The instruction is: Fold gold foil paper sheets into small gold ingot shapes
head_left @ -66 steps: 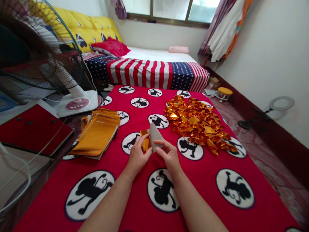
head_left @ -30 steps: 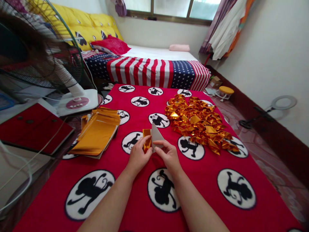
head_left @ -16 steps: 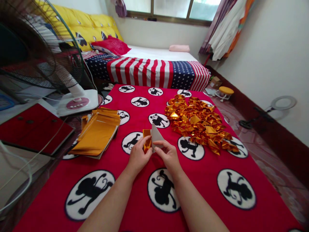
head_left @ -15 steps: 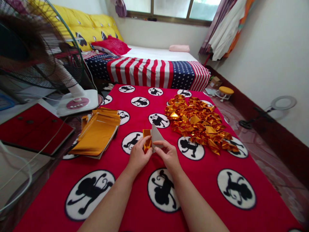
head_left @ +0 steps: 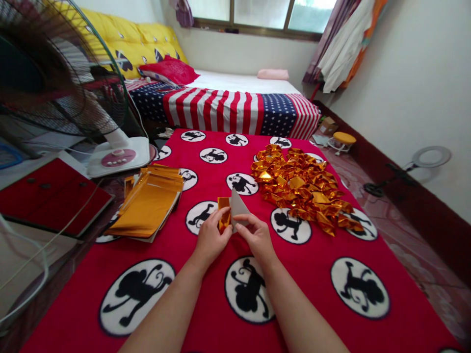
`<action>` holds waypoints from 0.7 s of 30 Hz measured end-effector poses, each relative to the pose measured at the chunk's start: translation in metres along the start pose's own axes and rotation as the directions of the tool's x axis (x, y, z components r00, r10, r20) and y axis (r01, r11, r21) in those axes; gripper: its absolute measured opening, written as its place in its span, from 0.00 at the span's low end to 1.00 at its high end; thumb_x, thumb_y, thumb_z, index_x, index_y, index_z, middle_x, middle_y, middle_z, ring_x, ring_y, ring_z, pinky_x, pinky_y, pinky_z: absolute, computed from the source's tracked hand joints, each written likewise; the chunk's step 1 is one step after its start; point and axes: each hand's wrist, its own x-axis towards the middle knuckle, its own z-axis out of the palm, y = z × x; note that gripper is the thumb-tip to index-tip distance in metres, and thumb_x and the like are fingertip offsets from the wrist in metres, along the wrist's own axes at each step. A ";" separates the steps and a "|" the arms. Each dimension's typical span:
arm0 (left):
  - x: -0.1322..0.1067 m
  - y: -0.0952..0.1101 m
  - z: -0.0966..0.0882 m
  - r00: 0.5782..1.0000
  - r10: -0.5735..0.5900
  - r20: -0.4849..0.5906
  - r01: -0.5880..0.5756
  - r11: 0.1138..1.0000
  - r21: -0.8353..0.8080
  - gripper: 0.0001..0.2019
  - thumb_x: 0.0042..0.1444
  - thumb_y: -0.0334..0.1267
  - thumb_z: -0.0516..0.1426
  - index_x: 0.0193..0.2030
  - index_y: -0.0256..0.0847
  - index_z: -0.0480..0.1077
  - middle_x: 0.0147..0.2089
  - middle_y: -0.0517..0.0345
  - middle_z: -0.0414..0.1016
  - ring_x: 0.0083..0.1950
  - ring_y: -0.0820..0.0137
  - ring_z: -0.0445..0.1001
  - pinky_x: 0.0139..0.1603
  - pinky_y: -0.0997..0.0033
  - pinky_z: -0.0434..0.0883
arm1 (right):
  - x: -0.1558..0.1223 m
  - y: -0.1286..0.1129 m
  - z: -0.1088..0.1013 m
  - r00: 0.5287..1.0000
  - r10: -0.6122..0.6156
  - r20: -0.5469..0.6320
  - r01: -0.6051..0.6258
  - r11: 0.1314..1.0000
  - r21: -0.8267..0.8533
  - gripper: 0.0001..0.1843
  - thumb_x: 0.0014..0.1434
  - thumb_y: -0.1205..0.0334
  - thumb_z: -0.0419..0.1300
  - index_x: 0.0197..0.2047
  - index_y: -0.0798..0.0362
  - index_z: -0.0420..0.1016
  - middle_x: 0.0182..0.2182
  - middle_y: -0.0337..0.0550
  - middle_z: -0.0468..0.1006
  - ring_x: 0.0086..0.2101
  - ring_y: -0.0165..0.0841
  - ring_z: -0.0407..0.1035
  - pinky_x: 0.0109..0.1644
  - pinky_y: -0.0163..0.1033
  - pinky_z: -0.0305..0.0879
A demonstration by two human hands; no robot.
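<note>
A partly folded sheet of gold foil paper (head_left: 240, 211) is held between my two hands above the red cloth. Its left part shows shiny gold; the right part shows a grey back with a pointed upper corner. My left hand (head_left: 214, 234) grips the gold side between thumb and fingers. On the grey side, my right hand (head_left: 255, 235) pinches the lower edge. A stack of flat gold paper sheets (head_left: 147, 201) lies to the left. To the right is a heap of folded gold foil pieces (head_left: 298, 184).
The red cloth (head_left: 309, 294) with monkey prints covers the table. An electric fan (head_left: 119, 152) and a dark red board (head_left: 51, 191) stand at the left. Beyond are a bed (head_left: 228, 105), a yellow stool (head_left: 344, 138) and a ring-shaped lamp (head_left: 431, 157).
</note>
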 end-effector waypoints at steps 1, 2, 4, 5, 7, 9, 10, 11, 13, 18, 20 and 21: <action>0.000 0.000 0.000 1.000 0.001 0.000 -0.001 1.000 -0.001 0.22 0.51 0.29 0.56 0.55 0.37 0.69 0.54 0.48 0.75 0.54 0.62 0.74 0.57 0.62 0.70 | 0.000 0.000 0.000 1.000 -0.003 -0.001 0.003 1.000 -0.006 0.10 0.54 0.63 0.62 0.40 0.51 0.80 0.36 0.42 0.79 0.30 0.30 0.71 0.33 0.33 0.68; 0.000 0.000 0.000 1.000 0.002 -0.002 -0.002 1.000 -0.001 0.22 0.51 0.29 0.56 0.55 0.37 0.69 0.54 0.48 0.75 0.54 0.62 0.74 0.57 0.62 0.70 | 0.000 0.000 0.000 1.000 -0.005 -0.003 0.005 1.000 -0.009 0.10 0.54 0.63 0.62 0.40 0.51 0.80 0.37 0.42 0.79 0.30 0.30 0.71 0.33 0.34 0.68; 0.000 0.000 0.000 1.000 0.002 -0.001 -0.002 1.000 -0.001 0.22 0.51 0.29 0.56 0.55 0.37 0.69 0.54 0.48 0.75 0.55 0.62 0.74 0.57 0.62 0.71 | 0.000 0.000 0.000 1.000 -0.003 -0.004 0.003 1.000 -0.011 0.10 0.54 0.63 0.62 0.40 0.51 0.80 0.37 0.42 0.79 0.31 0.30 0.71 0.34 0.34 0.68; 0.000 0.000 0.000 1.000 0.001 -0.001 -0.001 1.000 0.001 0.22 0.51 0.29 0.56 0.55 0.37 0.69 0.54 0.48 0.75 0.55 0.62 0.74 0.57 0.62 0.71 | 0.000 0.000 0.000 1.000 -0.001 -0.003 0.001 1.000 -0.009 0.10 0.54 0.63 0.62 0.40 0.51 0.80 0.37 0.42 0.79 0.31 0.31 0.71 0.34 0.34 0.68; 0.001 0.000 0.000 1.000 -0.003 0.001 0.003 1.000 0.008 0.22 0.51 0.29 0.56 0.55 0.37 0.69 0.54 0.47 0.75 0.55 0.61 0.74 0.58 0.61 0.70 | 0.000 0.001 0.001 1.000 0.004 -0.003 -0.004 1.000 0.000 0.10 0.54 0.63 0.62 0.40 0.51 0.80 0.37 0.42 0.79 0.31 0.31 0.71 0.35 0.34 0.68; 0.001 0.000 0.001 1.000 -0.006 0.001 0.006 1.000 0.012 0.22 0.51 0.29 0.56 0.55 0.37 0.69 0.54 0.47 0.75 0.55 0.61 0.73 0.58 0.61 0.70 | 0.000 0.003 0.001 1.000 0.009 -0.002 -0.009 1.000 0.011 0.10 0.54 0.63 0.62 0.40 0.51 0.80 0.37 0.42 0.79 0.32 0.31 0.71 0.35 0.35 0.68; 0.001 0.000 0.001 1.000 -0.007 0.001 0.007 1.000 0.013 0.22 0.51 0.29 0.56 0.55 0.37 0.69 0.54 0.47 0.75 0.55 0.61 0.73 0.58 0.61 0.70 | 0.000 0.003 0.002 1.000 0.011 -0.002 -0.011 1.000 0.015 0.10 0.54 0.63 0.62 0.40 0.51 0.80 0.37 0.42 0.79 0.32 0.32 0.72 0.36 0.35 0.68; 0.001 0.000 0.001 1.000 -0.006 0.002 0.006 1.000 0.013 0.22 0.51 0.29 0.56 0.55 0.37 0.69 0.54 0.47 0.75 0.55 0.61 0.73 0.58 0.61 0.70 | 0.001 0.003 0.002 1.000 0.010 -0.002 -0.010 1.000 0.017 0.10 0.54 0.63 0.62 0.40 0.51 0.80 0.37 0.42 0.79 0.33 0.32 0.72 0.36 0.35 0.68; 0.000 0.000 0.000 1.000 -0.004 0.001 0.004 1.000 0.012 0.21 0.51 0.29 0.56 0.54 0.37 0.69 0.54 0.47 0.75 0.55 0.61 0.74 0.57 0.61 0.71 | 0.001 0.003 0.001 1.000 0.010 -0.001 -0.010 1.000 0.014 0.10 0.54 0.63 0.62 0.40 0.51 0.80 0.37 0.42 0.80 0.33 0.32 0.72 0.36 0.35 0.68; 0.000 0.001 0.000 1.000 -0.008 0.004 0.008 1.000 0.015 0.22 0.51 0.29 0.56 0.55 0.37 0.69 0.54 0.47 0.75 0.55 0.61 0.74 0.57 0.60 0.71 | 0.001 0.002 0.001 1.000 0.003 -0.006 -0.003 1.000 -0.004 0.10 0.54 0.63 0.62 0.40 0.51 0.80 0.37 0.42 0.80 0.33 0.32 0.72 0.36 0.35 0.68; 0.000 0.001 0.000 1.000 -0.009 0.005 0.009 1.000 0.015 0.21 0.51 0.29 0.56 0.55 0.38 0.69 0.54 0.48 0.75 0.55 0.61 0.74 0.57 0.60 0.71 | 0.001 0.002 0.001 1.000 0.002 -0.006 -0.002 1.000 -0.011 0.10 0.54 0.63 0.61 0.40 0.51 0.80 0.37 0.42 0.80 0.33 0.32 0.72 0.36 0.35 0.68; 0.000 0.001 0.000 1.000 -0.008 0.005 0.008 1.000 0.015 0.21 0.51 0.29 0.56 0.54 0.38 0.69 0.54 0.48 0.75 0.55 0.61 0.74 0.57 0.61 0.71 | 0.000 0.002 0.001 1.000 0.002 -0.007 -0.002 1.000 -0.011 0.10 0.54 0.63 0.61 0.40 0.51 0.80 0.37 0.42 0.80 0.33 0.32 0.72 0.36 0.35 0.68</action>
